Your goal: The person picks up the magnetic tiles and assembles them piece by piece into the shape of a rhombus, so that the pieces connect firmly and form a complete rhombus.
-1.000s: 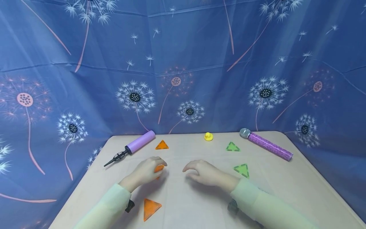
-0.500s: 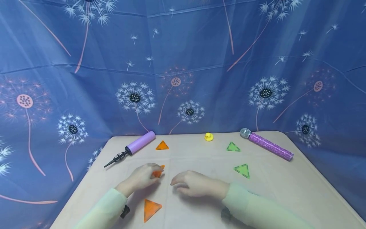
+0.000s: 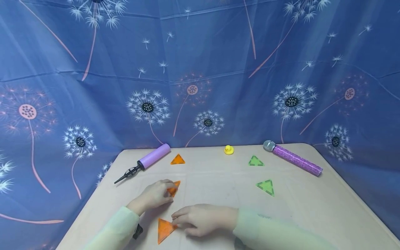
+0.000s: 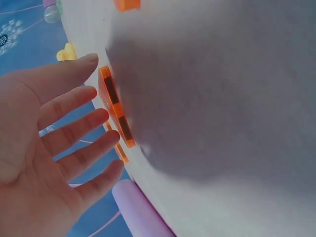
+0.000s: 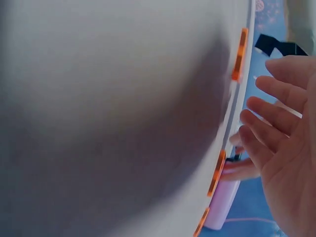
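My left hand (image 3: 153,196) is over the table beside an orange triangle tile (image 3: 175,189), its fingertips covering the tile's left part. In the left wrist view the fingers are loosely spread behind that tile (image 4: 116,107); whether they touch it is unclear. My right hand (image 3: 206,219), palm down with relaxed fingers, reaches the right corner of the nearer orange triangle tile (image 3: 164,230). From the right wrist view, a small gap shows between its thumb and this tile (image 5: 240,55). Farther back lies a third orange triangle tile (image 3: 178,159).
Two green triangle tiles (image 3: 266,188) lie at the right. Along the back are a purple hand pump (image 3: 154,156), a yellow rubber duck (image 3: 229,150) and a glittery purple microphone (image 3: 297,159). A blue dandelion-print cloth (image 3: 237,104) hangs behind the table (image 3: 300,215).
My right hand has moved left and toward the front, from the table's middle to the nearer orange tile. My left hand has shifted slightly left and down; the middle orange tile shows more.
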The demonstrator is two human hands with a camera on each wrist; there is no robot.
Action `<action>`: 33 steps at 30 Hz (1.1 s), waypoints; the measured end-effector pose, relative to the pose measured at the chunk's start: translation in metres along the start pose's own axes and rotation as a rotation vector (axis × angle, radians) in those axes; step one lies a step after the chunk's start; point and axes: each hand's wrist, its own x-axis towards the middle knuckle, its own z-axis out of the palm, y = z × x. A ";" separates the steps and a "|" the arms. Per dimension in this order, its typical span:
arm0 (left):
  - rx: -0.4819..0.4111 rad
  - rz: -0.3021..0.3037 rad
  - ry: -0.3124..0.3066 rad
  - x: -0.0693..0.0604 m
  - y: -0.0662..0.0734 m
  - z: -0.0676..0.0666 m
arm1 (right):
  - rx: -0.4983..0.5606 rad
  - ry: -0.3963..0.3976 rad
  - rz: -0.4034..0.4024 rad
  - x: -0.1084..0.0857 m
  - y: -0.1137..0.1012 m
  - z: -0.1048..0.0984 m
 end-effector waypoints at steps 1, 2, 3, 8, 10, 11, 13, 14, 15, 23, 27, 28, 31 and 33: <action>0.004 -0.001 0.004 0.000 0.000 0.000 | 0.007 -0.014 -0.014 0.001 -0.001 0.000; 0.011 -0.001 0.010 0.000 -0.001 0.000 | 0.003 -0.027 -0.030 0.003 -0.002 0.000; 0.016 -0.001 0.015 0.000 -0.002 0.001 | -0.003 -0.040 -0.044 0.004 -0.003 0.001; 0.045 -0.005 0.042 0.001 -0.004 0.004 | -0.095 -0.113 -0.073 0.011 -0.008 0.005; 0.053 -0.005 0.048 0.001 -0.004 0.005 | -0.151 -0.127 -0.076 0.013 -0.010 0.006; 0.056 -0.004 0.051 0.002 -0.005 0.005 | -0.172 -0.131 -0.076 0.014 -0.011 0.007; 0.060 -0.002 0.060 0.002 -0.006 0.006 | -0.203 -0.134 -0.072 0.015 -0.012 0.008; 0.057 -0.004 0.065 0.003 -0.006 0.006 | -0.206 -0.134 -0.069 0.015 -0.013 0.009; 0.053 -0.004 0.069 0.003 -0.006 0.006 | -0.206 -0.135 -0.066 0.016 -0.013 0.009; 0.040 -0.019 0.093 0.006 -0.008 0.007 | -0.197 -0.159 -0.100 0.021 -0.017 0.010; 0.033 -0.025 0.092 0.007 -0.008 0.008 | -0.237 -0.150 -0.109 0.022 -0.018 0.010; 0.034 -0.029 0.090 0.007 -0.008 0.008 | -0.236 -0.143 -0.113 0.021 -0.018 0.010; 0.029 -0.035 0.083 0.008 -0.009 0.009 | -0.213 -0.117 -0.120 0.018 -0.017 0.010; 0.028 -0.037 0.082 0.008 -0.010 0.009 | -0.195 -0.091 -0.119 0.015 -0.015 0.009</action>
